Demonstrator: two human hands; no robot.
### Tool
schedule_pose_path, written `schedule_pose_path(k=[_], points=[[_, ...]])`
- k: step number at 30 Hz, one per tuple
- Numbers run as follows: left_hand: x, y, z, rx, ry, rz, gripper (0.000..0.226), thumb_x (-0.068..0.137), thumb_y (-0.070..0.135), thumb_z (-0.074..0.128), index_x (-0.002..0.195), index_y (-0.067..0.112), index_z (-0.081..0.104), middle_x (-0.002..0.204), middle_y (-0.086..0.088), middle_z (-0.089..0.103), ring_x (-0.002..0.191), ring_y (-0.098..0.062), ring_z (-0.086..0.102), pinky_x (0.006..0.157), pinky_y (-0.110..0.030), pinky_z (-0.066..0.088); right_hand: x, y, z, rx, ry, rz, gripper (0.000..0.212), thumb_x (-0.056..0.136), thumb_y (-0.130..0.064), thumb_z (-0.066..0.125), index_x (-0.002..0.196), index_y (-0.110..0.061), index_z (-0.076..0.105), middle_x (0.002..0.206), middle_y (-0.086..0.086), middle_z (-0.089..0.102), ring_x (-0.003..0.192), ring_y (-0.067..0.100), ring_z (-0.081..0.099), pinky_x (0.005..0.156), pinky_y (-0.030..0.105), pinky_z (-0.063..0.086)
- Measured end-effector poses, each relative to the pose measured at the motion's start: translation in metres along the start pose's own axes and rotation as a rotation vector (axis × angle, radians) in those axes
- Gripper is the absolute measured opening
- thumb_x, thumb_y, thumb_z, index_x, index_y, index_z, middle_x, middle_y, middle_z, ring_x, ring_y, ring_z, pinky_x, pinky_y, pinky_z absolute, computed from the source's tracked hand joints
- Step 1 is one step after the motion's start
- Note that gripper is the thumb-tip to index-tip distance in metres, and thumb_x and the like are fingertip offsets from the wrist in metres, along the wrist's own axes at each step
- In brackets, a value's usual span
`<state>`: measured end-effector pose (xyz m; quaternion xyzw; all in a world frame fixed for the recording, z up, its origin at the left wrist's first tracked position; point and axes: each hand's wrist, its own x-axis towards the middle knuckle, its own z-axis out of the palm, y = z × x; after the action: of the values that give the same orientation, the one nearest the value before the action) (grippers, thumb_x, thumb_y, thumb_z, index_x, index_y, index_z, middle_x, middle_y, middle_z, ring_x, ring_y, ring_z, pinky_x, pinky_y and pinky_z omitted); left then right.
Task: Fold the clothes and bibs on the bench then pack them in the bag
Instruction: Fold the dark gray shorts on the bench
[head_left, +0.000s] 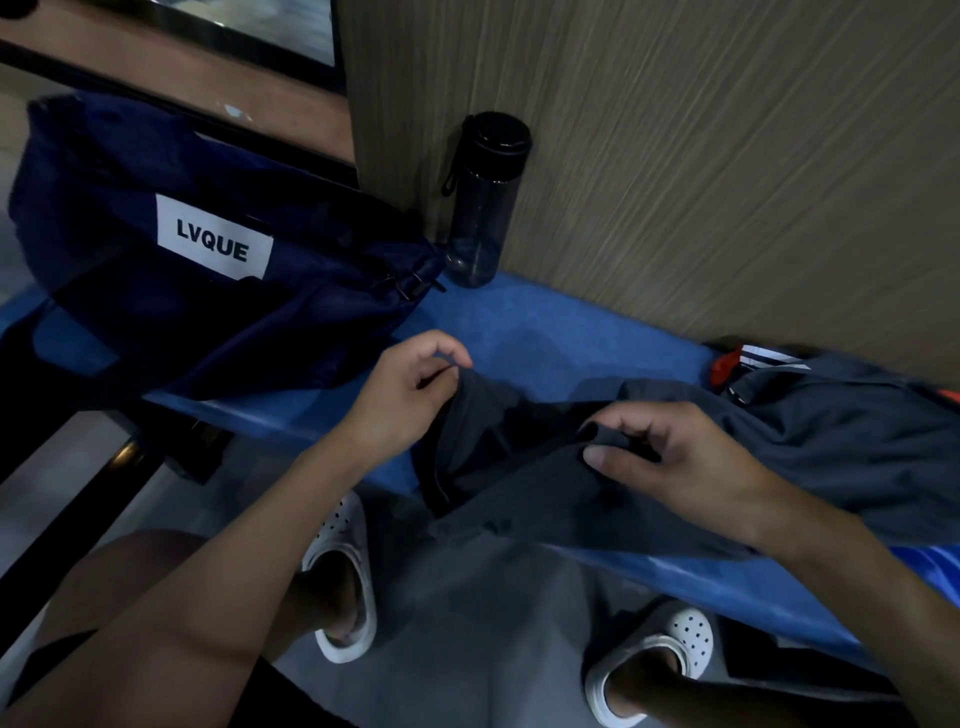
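The left hand (410, 397) and right hand (680, 460) each pinch a dark garment (524, 483) lying unfolded on the bench (524, 325). More clothes (857, 431) wait at the bench's right end. Packing the bag (130, 291), at its left end, likely remains.

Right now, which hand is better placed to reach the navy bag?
Left, likely. The left hand pinches the dark garment at the end nearest the bag; the right hand grips it farther along the bench.

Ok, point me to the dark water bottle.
In the head view the dark translucent plastic water bottle stands at the back of the blue bench, against the wood-grain wall panel, just right of the navy fabric bag.
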<state>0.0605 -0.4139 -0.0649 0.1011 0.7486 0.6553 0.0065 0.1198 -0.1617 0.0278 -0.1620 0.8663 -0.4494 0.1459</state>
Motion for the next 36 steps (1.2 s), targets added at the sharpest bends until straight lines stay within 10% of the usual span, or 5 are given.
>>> schedule_pose_path(k=[5, 11, 19, 25, 36], points=[[0.000, 0.009, 0.001, -0.066, -0.059, 0.047, 0.045, 0.096, -0.014, 0.046, 0.094, 0.020, 0.076, 0.104, 0.009, 0.070, 0.101, -0.021, 0.066, 0.092, -0.034, 0.052, 0.004, -0.004, -0.002, -0.051, 0.038, -0.053, 0.040, 0.097, -0.042, 0.052, 0.076, -0.009, 0.059, 0.068, -0.002, 0.052, 0.068, 0.005, 0.049, 0.064, 0.025, 0.042], [0.003, 0.014, 0.002, -0.077, -0.096, 0.031, 0.033, 0.093, 0.000, 0.064, 0.116, 0.022, 0.070, 0.126, 0.005, 0.062, 0.123, -0.009, 0.058, 0.111, -0.035, 0.043, 0.010, -0.014, 0.001, -0.046, 0.068, -0.041, 0.018, 0.089, -0.006, 0.068, 0.097, -0.020, 0.076, 0.090, -0.008, 0.074, 0.089, 0.006, 0.068, 0.081, 0.016, 0.049], [-0.002, 0.039, 0.006, -0.210, -0.178, 0.106, 0.025, 0.088, 0.013, 0.070, 0.113, 0.014, 0.072, 0.120, 0.004, 0.069, 0.116, -0.011, 0.063, 0.097, -0.023, 0.047, 0.036, -0.011, 0.011, -0.094, 0.283, -0.063, 0.019, 0.080, -0.011, 0.079, 0.076, -0.020, 0.062, 0.078, -0.006, 0.069, 0.074, 0.005, 0.064, 0.074, 0.023, 0.051], [0.000, 0.038, 0.011, -0.219, -0.108, 0.148, 0.030, 0.080, 0.006, 0.078, 0.109, 0.013, 0.072, 0.117, 0.000, 0.071, 0.114, -0.016, 0.066, 0.101, -0.034, 0.051, 0.053, -0.016, 0.009, -0.092, 0.281, -0.073, 0.015, 0.082, -0.017, 0.076, 0.083, -0.030, 0.070, 0.117, -0.015, 0.065, 0.113, -0.004, 0.057, 0.101, 0.013, 0.038], [0.003, 0.031, 0.016, -0.137, -0.114, 0.017, 0.045, 0.082, 0.008, 0.079, 0.121, 0.017, 0.059, 0.103, 0.001, 0.075, 0.100, -0.014, 0.071, 0.094, -0.027, 0.054, 0.069, -0.012, 0.014, -0.015, 0.380, -0.098, 0.018, 0.078, -0.013, 0.080, 0.074, -0.021, 0.065, 0.077, 0.000, 0.070, 0.075, 0.010, 0.065, 0.076, 0.021, 0.050]])
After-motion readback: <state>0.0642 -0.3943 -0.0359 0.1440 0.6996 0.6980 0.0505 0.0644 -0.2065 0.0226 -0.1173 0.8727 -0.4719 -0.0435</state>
